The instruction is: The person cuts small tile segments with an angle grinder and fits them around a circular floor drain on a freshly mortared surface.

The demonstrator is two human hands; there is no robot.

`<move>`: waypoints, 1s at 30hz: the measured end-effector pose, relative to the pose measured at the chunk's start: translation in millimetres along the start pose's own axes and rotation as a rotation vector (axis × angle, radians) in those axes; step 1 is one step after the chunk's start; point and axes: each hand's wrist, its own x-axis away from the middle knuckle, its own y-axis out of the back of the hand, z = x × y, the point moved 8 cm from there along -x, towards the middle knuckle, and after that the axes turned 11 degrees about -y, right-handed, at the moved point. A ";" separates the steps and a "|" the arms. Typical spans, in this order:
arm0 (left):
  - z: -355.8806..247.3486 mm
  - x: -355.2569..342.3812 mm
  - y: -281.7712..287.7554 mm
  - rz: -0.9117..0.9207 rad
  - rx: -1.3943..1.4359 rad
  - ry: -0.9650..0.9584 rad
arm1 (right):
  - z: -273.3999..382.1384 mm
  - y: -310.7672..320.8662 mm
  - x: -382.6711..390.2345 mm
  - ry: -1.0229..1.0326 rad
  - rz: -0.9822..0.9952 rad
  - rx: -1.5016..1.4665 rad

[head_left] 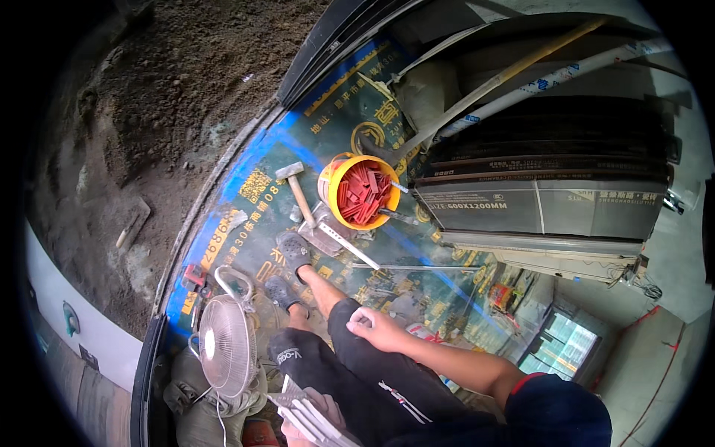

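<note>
At the lower edge my left hand (295, 430) is partly hidden, its fingers closed round a bundle of pale ridged strips (313, 417). My right hand (376, 330) rests above my right knee with the fingers loosely curled in; nothing shows in it. Beyond my feet stands a yellow-rimmed bucket (344, 207) filled with red plastic wedges (365, 195). Left of the bucket lies a hammer (298, 195) with a wooden handle. A flat grey trowel-like plate (320, 240) and a white perforated strip (350, 247) lie in front of it.
A round fan (227, 346) stands on my left, its white cable trailing down. Large tile boxes (536, 212) are stacked at the right, with long poles (521, 86) leaning over them. Dark soil (171, 97) borders the printed green floor sheet (253, 216). A trowel (134, 223) lies on the soil.
</note>
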 end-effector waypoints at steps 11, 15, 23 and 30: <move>-24.9 -63.1 13.3 -0.553 1.547 -0.177 | -25.8 36.3 -91.6 -0.227 0.015 0.034; -22.5 -67.8 15.7 -0.653 1.627 -0.224 | -29.3 39.9 -113.9 -0.217 -0.020 0.102; -15.6 -68.0 67.3 -0.663 1.668 -0.294 | -44.1 17.7 -226.4 -0.256 -0.015 0.016; 3.7 -87.4 121.6 -0.473 1.681 -0.192 | 58.9 5.8 -439.5 -0.100 -0.136 0.836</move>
